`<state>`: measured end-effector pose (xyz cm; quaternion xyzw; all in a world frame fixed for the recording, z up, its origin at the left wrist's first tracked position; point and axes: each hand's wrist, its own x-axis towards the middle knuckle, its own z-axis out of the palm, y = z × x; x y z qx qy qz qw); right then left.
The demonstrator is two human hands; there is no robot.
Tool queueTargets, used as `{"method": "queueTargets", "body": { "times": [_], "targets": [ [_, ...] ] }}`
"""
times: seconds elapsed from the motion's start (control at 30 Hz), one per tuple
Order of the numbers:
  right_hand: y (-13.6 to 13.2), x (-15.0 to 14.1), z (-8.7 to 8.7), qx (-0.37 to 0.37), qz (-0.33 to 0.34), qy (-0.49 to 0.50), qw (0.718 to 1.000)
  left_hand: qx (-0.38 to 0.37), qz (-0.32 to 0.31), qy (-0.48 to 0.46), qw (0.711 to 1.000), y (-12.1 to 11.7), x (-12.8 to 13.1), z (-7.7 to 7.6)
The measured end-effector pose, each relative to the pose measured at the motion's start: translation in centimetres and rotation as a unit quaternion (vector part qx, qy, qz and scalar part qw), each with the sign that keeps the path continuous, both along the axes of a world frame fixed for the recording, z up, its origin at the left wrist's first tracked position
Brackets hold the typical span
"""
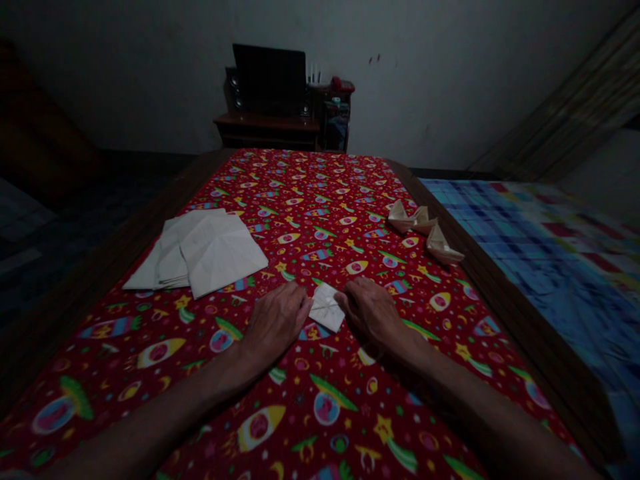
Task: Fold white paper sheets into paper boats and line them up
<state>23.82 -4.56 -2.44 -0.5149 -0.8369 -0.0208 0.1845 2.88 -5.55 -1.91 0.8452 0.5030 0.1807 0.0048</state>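
A small white square of folded paper lies on the red patterned cloth between my hands, with creases meeting near its middle. My left hand has its fingers closed at the left corner of the paper. At the opposite corner my right hand is also closed, thumb and fingers at the edge. Both fingertips are partly hidden. To the left lies a fanned stack of creased white paper sheets. Folded paper boats stand on the right side of the cloth.
The red cloth covers a dark wooden table. Beyond its far end, a brown desk holds a black monitor, speakers and a red telephone. On the right is a blue checked cover.
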Motion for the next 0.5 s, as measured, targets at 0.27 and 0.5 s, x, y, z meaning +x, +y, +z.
{"method": "queueTargets", "body": {
  "times": [0.27,0.5],
  "targets": [
    [-0.10,-0.11,0.59,-0.017,-0.011,-0.008,1.000,-0.005,-0.042,-0.019,0.999,0.02,-0.05,0.55],
    [-0.05,-0.10,0.33,-0.019,-0.003,0.003,1.000,-0.002,-0.157,0.046,0.987,-0.83,-0.22,-0.05]
  ]
}}
